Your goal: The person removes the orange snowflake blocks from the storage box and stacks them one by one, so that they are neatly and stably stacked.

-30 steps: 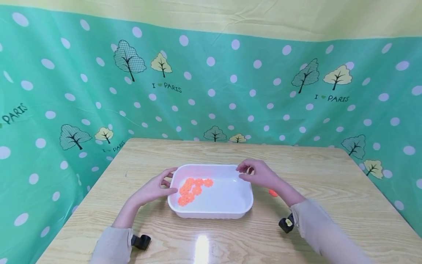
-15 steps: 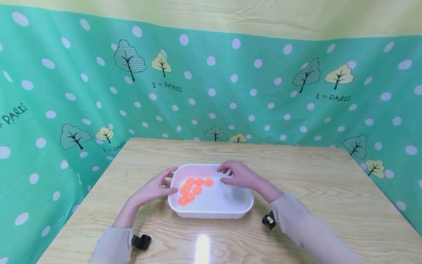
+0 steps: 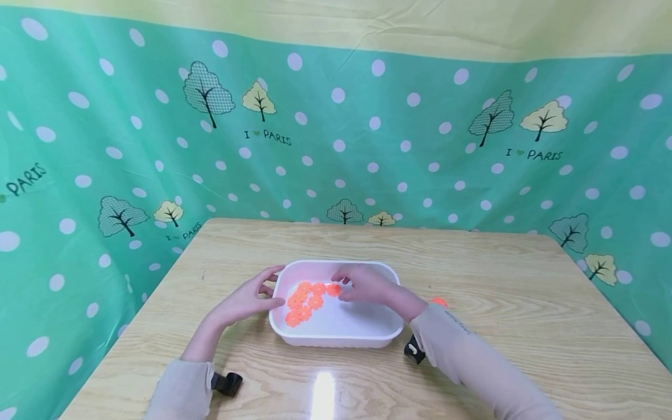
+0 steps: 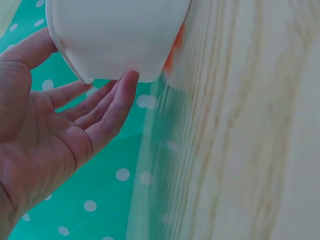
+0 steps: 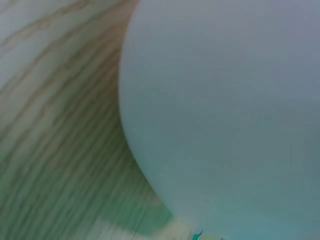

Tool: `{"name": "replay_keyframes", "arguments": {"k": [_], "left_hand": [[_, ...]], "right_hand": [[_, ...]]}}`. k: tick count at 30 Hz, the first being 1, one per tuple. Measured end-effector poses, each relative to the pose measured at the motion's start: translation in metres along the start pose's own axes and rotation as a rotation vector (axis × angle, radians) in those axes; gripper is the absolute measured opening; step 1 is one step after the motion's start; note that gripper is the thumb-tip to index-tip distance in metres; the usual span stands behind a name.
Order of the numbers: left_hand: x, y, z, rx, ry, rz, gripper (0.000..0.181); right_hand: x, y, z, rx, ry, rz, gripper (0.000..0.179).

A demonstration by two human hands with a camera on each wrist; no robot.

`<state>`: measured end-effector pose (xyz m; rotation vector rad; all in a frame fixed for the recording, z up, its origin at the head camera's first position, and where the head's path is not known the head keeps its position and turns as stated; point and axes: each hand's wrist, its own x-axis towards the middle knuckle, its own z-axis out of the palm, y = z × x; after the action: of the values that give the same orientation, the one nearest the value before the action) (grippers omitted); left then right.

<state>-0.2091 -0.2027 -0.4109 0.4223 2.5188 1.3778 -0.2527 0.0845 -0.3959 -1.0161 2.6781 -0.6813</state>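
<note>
A white plastic basin [image 3: 336,340] stands on the table, with several orange flower-shaped pieces [image 3: 301,300] at its left end. My left hand [image 3: 244,300] grips that end, thumb at the rim and fingers against the outer wall; the left wrist view shows this hand [image 4: 60,110] at the basin's side [image 4: 115,40]. My right hand [image 3: 364,284] reaches into the basin, thumb and fingers apart around the rightmost flower piece [image 3: 333,290]. In the right wrist view only the basin's outer wall [image 5: 225,115] shows, not the hand.
Another orange piece [image 3: 439,301] lies on the wooden table [image 3: 499,280] right of the basin, partly hidden by the right forearm. A green dotted curtain [image 3: 336,146] hangs behind the table. Black wrist cameras [image 3: 227,384] sit below both wrists.
My right hand has moved left from the basin's right rim and down to the rightmost flower piece. The left hand and the basin stay in place.
</note>
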Motion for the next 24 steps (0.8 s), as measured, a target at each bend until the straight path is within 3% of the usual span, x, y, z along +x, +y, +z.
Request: {"name": "replay_keyframes", "arguments": {"k": [12,24], "left_hand": [[-0.001,0.002,0.000,0.040,0.013,-0.009,0.075],[0.000,0.001,0.000,0.044,0.012,-0.009,0.075]], "right_hand": [[0.008,-0.003,0.014,-0.172,0.004,-0.090,0.043],[0.010,-0.002,0.019,-0.196,-0.005,-0.090,0.026]]}}
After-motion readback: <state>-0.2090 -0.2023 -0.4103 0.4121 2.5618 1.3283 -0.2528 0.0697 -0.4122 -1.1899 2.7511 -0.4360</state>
